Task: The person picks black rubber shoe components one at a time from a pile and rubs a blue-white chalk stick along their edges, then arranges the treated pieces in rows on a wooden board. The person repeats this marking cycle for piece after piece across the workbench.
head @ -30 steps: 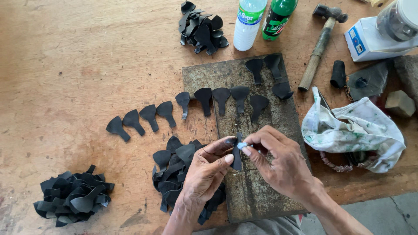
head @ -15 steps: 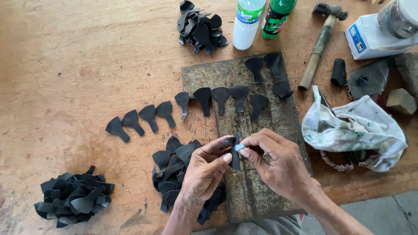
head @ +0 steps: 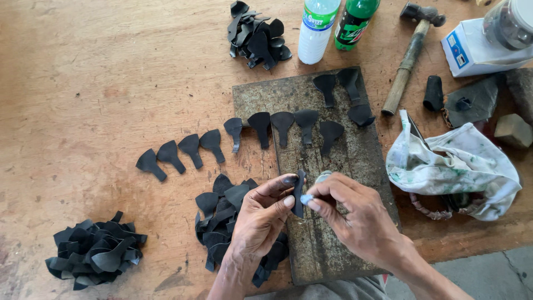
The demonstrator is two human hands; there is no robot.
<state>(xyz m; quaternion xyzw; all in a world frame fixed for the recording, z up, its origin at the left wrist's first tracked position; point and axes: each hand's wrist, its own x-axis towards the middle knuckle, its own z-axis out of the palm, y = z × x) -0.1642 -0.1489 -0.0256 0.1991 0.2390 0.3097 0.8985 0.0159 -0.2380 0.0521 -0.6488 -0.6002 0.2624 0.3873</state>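
My left hand (head: 260,218) pinches a small black rubber piece (head: 299,191) upright by its edge, over the near part of a dark metal plate (head: 355,166). My right hand (head: 361,219) presses a small pale lump (head: 306,198) against that piece with thumb and fingertips. A row of spade-shaped black rubber pieces (head: 233,139) runs from the bare wood onto the plate. A loose heap of the same black pieces (head: 222,214) lies under my left wrist.
Two more heaps of black pieces lie at the front left (head: 94,250) and at the back (head: 256,34). Two bottles (head: 316,28), a hammer (head: 411,53), a stained white cloth (head: 455,166), a white box (head: 472,50) and stones (head: 513,130) fill the right side of the wooden table.
Both hands stayed over the plate's near part; the fingers shifted slightly on the black piece. Nothing else moved.
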